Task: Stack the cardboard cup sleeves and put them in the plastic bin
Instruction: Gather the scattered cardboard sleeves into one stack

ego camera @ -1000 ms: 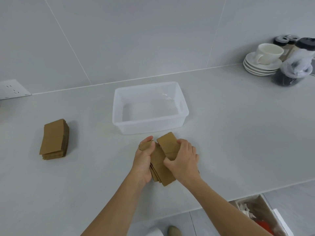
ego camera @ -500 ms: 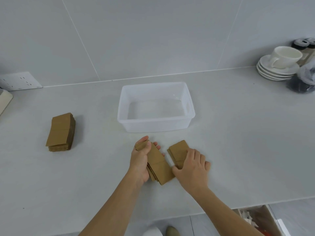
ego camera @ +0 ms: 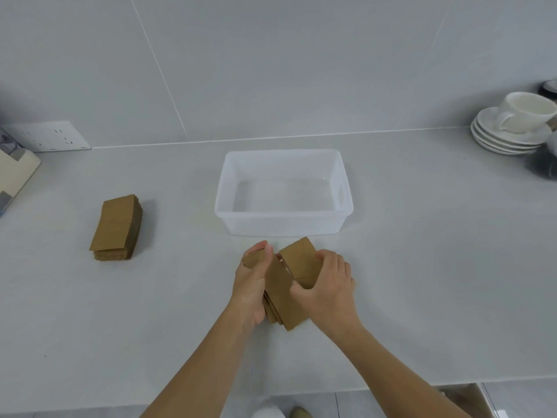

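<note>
A translucent plastic bin [ego camera: 342,188] stands empty in the middle of the counter. Just in front of it my left hand [ego camera: 251,285] holds a fanned pile of brown cardboard cup sleeves [ego camera: 281,300] against the counter by its left edge. My right hand [ego camera: 327,285] grips another few sleeves [ego camera: 300,260] and holds them tilted over the pile's right side. A separate neat stack of sleeves [ego camera: 117,226] lies far to the left, untouched.
A white cup on stacked saucers [ego camera: 512,128] sits at the back right, with a dark bag beside it. A wall socket [ego camera: 48,135] and a cream-coloured object [ego camera: 15,173] are at the far left. The counter's front edge runs below my forearms.
My right hand has brought its sleeves back left, from beside the pile to over its right side. The left hand has stayed on the pile. The camera has shifted slightly.
</note>
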Available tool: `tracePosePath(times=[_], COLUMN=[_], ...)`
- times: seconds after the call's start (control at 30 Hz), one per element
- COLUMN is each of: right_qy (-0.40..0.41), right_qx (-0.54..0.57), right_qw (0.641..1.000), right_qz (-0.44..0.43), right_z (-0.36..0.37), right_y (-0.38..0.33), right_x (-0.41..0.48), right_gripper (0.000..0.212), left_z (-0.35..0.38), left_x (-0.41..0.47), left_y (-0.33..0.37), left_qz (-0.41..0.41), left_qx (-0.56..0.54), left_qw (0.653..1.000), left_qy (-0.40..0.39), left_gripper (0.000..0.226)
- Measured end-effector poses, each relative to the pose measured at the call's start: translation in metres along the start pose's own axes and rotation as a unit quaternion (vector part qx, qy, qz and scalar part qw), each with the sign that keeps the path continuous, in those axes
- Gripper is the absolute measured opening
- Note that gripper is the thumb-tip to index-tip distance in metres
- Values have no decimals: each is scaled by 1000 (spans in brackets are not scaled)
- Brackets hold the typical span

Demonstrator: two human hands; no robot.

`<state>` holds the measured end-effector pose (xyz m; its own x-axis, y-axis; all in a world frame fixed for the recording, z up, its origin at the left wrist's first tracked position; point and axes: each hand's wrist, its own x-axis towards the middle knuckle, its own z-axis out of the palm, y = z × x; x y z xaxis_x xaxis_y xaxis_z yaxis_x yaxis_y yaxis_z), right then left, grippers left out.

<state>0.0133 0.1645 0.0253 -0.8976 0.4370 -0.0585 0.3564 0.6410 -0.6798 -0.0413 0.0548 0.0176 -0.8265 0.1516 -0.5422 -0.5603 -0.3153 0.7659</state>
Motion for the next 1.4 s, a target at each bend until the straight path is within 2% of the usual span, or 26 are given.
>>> tracePosePath(times=[0.2, 0.33, 0.63, 0.73, 0.8, 0.9, 1.1, 1.23, 1.33, 1.4], right_qy=[-65, -94, -134, -140, -136, -145, -163, -155, -147, -144], right_qx=[65, 82, 123, 165, 184, 202, 269, 300, 312, 321], right_qw=[995, 991, 979, 974, 973, 968, 948, 939, 936, 933], right_qz=[-39, -53, -88, -68, -41, -1, 51, 65, 69, 70], right_z=[0, 8, 32, 42, 52, 69, 110, 133, 145, 152], right_y=[-26, -35, -65, -78, -89, -109, -164, -198, -219, -231], right_x=[-2, -8, -16, -15, -11, -6, 3, 7, 8, 11], right_gripper=[56, 54, 46, 36, 36, 33, 14, 14, 16, 16], left_z=[-4, -11, -50, -67, -79, -101, -145, -170, -186, -193], left_x=[-7, -13, -14, -9, -4, 4, 28, 37, 44, 48], left_y=[9, 15, 31, 43, 52, 72, 123, 153, 171, 182], left_qz=[11, 18, 42, 42, 41, 35, 46, 49, 62, 75], left_qx=[-45, -60, -87, -79, -72, -73, -32, -8, 9, 14], left_qw=[999, 998, 995, 996, 997, 997, 998, 998, 998, 997], left_qy=[-18, -33, 0, 4, -2, -20, -43, -33, -31, -26], left_gripper=[60, 61, 43, 48, 52, 44, 28, 25, 11, 13])
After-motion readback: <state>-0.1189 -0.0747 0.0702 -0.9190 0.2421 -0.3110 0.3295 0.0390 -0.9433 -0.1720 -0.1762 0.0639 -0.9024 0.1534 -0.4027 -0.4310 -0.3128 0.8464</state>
